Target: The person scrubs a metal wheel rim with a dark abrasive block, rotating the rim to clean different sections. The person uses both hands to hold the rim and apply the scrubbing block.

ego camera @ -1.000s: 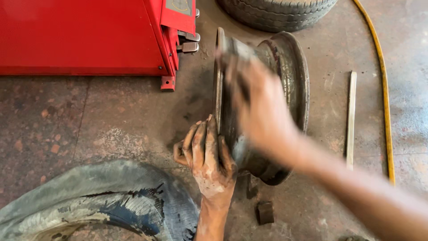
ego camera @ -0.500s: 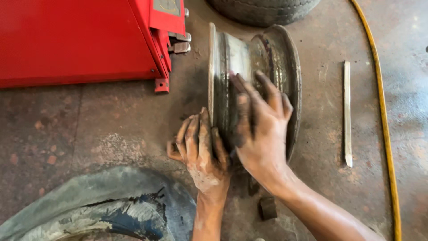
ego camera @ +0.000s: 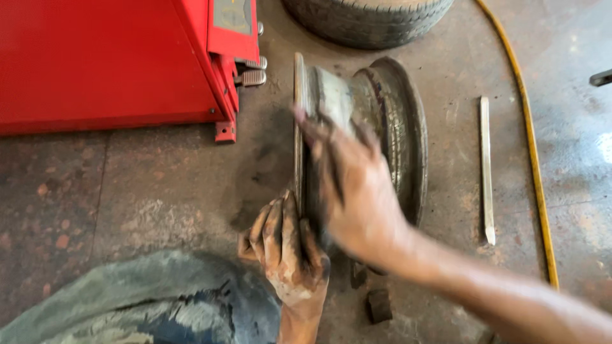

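A view from above of 2 grimy bare hands working on a bare metal wheel rim [ego camera: 395, 127] that stands on its edge on a stained concrete floor [ego camera: 140, 185]. The right hand [ego camera: 357, 185] lies flat over the top of the rim's barrel, fingers spread and reaching away from the person, palm pressed to the metal. The left hand [ego camera: 287, 245] sits just below and left of it, fingers close together and laid upright against the rim's near flange, not closed around anything. Well to the left of both hands stands a red machine [ego camera: 115, 64] with foot pedals at its corner. Beyond the right hand's fingertips lies a black tyre [ego camera: 370, 19]. To the right of the rim, apart from it, a slim metal bar [ego camera: 486, 172] lies on the floor, and past that a yellow hose [ego camera: 529, 146]. A small dark block [ego camera: 379, 306] sits just below the right wrist. Below the left hand, a knee in worn grey-blue cloth [ego camera: 146, 299] fills the corner.
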